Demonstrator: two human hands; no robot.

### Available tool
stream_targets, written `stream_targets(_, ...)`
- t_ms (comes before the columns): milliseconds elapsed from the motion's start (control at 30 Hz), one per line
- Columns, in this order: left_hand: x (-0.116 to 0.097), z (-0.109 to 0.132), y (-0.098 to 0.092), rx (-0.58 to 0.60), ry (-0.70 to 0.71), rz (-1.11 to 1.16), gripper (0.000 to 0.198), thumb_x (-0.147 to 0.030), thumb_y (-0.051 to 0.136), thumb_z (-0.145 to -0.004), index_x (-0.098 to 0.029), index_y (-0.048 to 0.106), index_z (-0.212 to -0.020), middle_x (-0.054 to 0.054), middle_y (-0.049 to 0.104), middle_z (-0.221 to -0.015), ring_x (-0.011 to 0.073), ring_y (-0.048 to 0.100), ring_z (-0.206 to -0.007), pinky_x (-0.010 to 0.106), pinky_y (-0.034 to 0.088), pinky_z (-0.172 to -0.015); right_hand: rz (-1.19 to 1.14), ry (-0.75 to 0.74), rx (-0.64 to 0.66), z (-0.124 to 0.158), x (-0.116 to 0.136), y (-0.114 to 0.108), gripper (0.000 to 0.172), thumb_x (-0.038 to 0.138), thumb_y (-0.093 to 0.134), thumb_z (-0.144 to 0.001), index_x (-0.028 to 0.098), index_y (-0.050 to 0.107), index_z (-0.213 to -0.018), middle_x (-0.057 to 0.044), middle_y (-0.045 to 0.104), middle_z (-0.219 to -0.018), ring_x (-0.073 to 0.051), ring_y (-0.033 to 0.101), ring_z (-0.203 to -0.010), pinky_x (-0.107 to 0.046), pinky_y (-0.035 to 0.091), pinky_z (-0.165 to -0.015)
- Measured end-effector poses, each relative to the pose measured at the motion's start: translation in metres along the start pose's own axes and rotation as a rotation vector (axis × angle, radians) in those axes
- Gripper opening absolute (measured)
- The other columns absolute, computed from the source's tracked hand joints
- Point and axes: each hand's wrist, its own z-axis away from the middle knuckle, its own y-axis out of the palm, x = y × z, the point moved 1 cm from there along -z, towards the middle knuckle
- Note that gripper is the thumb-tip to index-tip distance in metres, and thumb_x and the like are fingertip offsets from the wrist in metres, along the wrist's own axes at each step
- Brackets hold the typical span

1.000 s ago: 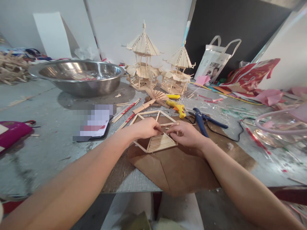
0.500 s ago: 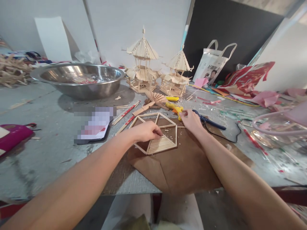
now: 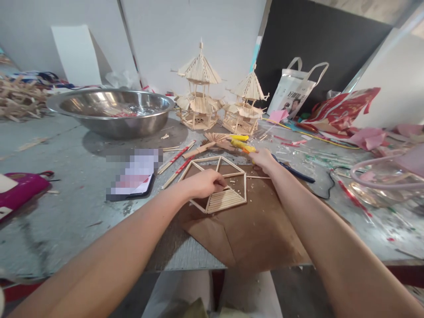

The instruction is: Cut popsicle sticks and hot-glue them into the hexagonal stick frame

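Observation:
A hexagonal frame of thin wooden sticks (image 3: 245, 187) lies on a brown sheet (image 3: 261, 229), divided by spokes into triangles. Parallel sticks (image 3: 223, 202) fill its near triangle. My left hand (image 3: 209, 182) rests over the frame's left part, fingers pinched at the upper edge of the filled triangle; whatever is between the fingertips is too small to tell. Beyond the frame's right corner, my right hand (image 3: 264, 160) has its fingers closed round the near end of a yellow tool with an orange part (image 3: 243, 145), partly hidden by the hand. Beside that hand lies a dark blue tool (image 3: 294, 171).
Two stick-built pagodas (image 3: 199, 104) (image 3: 247, 108) stand behind. A steel basin (image 3: 126, 126) and a phone (image 3: 141, 170) are on the left. A yellow cutter (image 3: 240, 138), red-wrapped sticks (image 3: 177, 157), a white bag (image 3: 288, 92) and a clear container (image 3: 371, 187) surround the work.
My right hand has closed further over the yellow tool's near end. My left fingertips have shifted slightly at the filled triangle's upper edge. The whole view has moved a little.

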Motion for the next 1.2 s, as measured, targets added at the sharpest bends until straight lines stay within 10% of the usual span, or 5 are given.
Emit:
stream_targets(367,0.004,-0.001,0.001,-0.083,-0.072,0.305,0.023,-0.03,0.051,-0.067,-0.013,0.059,-0.081,0.0,0.061,-0.068,0.0089,0.05,-0.057,0.019,0.037,-0.056,-0.452,0.192,-0.159,0.041,0.028,-0.031,0.014,0.031,0.053,-0.062,0.018,0.047,-0.063,0.006,0.042,-0.045,-0.006,0.038,-0.035,-0.018,0.03,-0.034)
stream_targets(633,0.006,0.0,0.002,-0.07,-0.136,0.66,0.02,-0.03,0.055,-0.067,-0.013,0.053,-0.077,-0.006,0.044,-0.052,0.002,0.03,-0.037,0.017,0.02,-0.036,-0.187,0.087,-0.13,0.047,0.018,-0.029,0.028,0.038,0.06,-0.058,0.015,0.056,-0.072,0.002,0.053,-0.048,-0.009,0.048,-0.038,-0.019,0.036,-0.037)
stream_targets(867,0.013,0.0,-0.012,-0.292,-0.101,0.821,0.017,-0.028,0.049,-0.075,-0.016,0.046,-0.065,-0.008,0.032,-0.04,0.002,0.025,-0.032,0.017,0.016,-0.035,-0.215,0.061,-0.211,0.051,0.016,-0.022,0.027,0.037,0.06,-0.058,0.013,0.058,-0.071,-0.002,0.06,-0.06,-0.008,0.046,-0.037,-0.021,0.038,-0.038)
stream_targets(1200,0.013,-0.001,-0.008,-0.243,-0.153,0.782,0.017,-0.029,0.057,-0.068,-0.013,0.05,-0.068,-0.003,0.049,-0.054,0.002,0.036,-0.037,0.017,0.026,-0.035,-0.381,0.041,0.49,0.078,0.03,-0.048,0.032,0.033,0.069,-0.051,0.013,0.06,-0.074,0.0,0.06,-0.066,-0.005,0.043,-0.045,-0.018,0.034,-0.039)
